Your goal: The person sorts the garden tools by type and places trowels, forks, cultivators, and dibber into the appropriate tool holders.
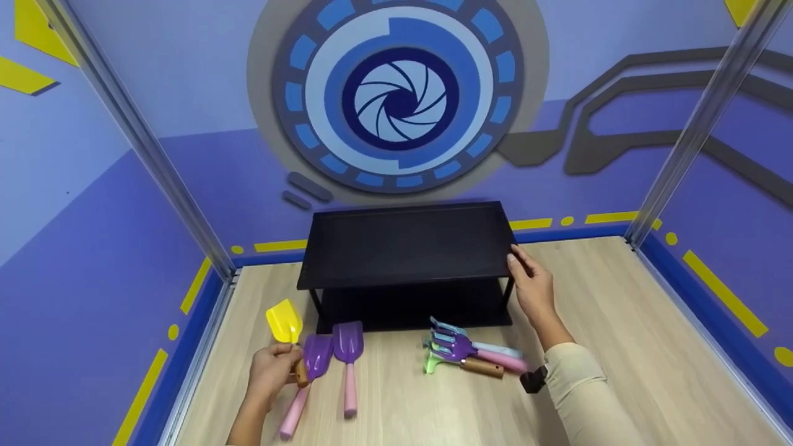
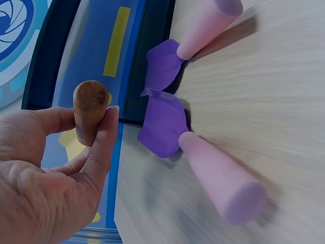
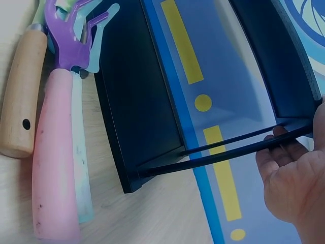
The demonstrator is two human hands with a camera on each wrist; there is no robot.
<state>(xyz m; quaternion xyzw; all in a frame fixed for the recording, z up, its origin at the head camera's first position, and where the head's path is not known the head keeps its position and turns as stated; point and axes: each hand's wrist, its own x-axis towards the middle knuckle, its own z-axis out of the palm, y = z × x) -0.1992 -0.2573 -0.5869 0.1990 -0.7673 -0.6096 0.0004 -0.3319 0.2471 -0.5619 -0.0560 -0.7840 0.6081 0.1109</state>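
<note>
The left hand [image 1: 269, 370] pinches the yellow trowel [image 1: 285, 323] by its wooden handle [image 2: 90, 109], lifted just above the table [image 1: 619, 322] beside two purple trowels [image 1: 334, 350]. The right hand [image 1: 533, 288] grips the black shelf [image 1: 406, 244] at its right end (fingers curled on the top edge). Rakes [image 1: 461, 353] lie stacked before the shelf.

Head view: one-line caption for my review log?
Left hand grips a yellow trowel while right hand holds the black shelf's corner.
</note>
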